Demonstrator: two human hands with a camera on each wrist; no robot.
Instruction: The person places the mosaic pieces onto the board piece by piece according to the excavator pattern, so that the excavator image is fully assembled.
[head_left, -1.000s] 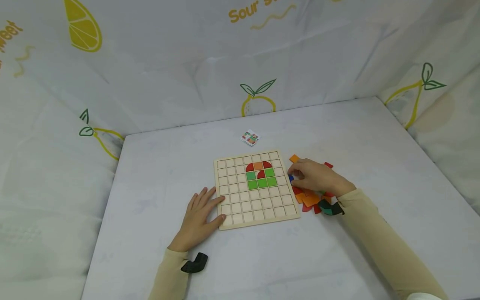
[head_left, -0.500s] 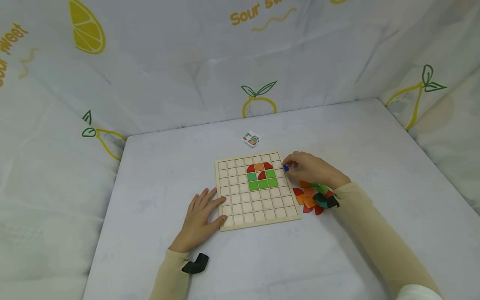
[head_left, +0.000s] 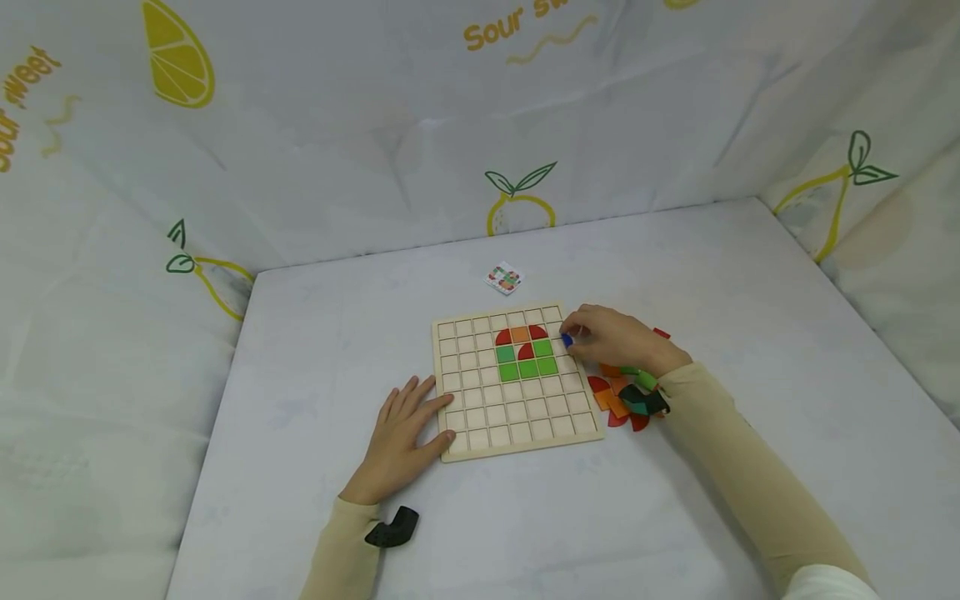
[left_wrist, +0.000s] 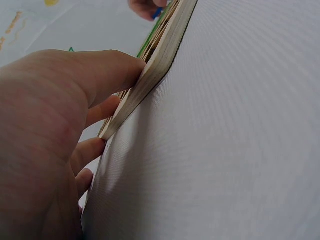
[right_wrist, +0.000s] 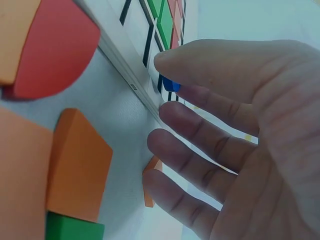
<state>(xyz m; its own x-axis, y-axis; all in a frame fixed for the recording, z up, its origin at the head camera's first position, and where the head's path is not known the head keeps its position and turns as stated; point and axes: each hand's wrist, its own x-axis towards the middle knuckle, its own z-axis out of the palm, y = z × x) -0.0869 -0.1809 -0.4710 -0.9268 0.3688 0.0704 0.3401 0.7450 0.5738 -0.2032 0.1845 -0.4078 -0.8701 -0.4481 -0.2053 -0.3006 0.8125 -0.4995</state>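
Note:
A wooden grid board (head_left: 487,408) lies on the table; red, orange and green pieces fill some of its squares toward the upper right. My left hand (head_left: 397,437) rests against the board's left edge, fingers spread, thumb and index finger on the rim. Between thumb and index finger of my right hand (head_left: 618,337) is a small blue piece (right_wrist: 171,84), held over the board's right edge. Its exact shape is mostly covered by the fingers. In the right wrist view, the other fingers are loosely bent and hold nothing.
Right of the board lies a loose pile of red, orange and green pieces (head_left: 617,404), partly under my right wrist. A small printed pattern card (head_left: 504,278) lies beyond the board. A white cloth wall with lemon drawings (head_left: 420,150) stands behind the table.
My right hand has left the pile and moved up and left to the board's right edge, carrying the blue piece. The left hand stays in place.

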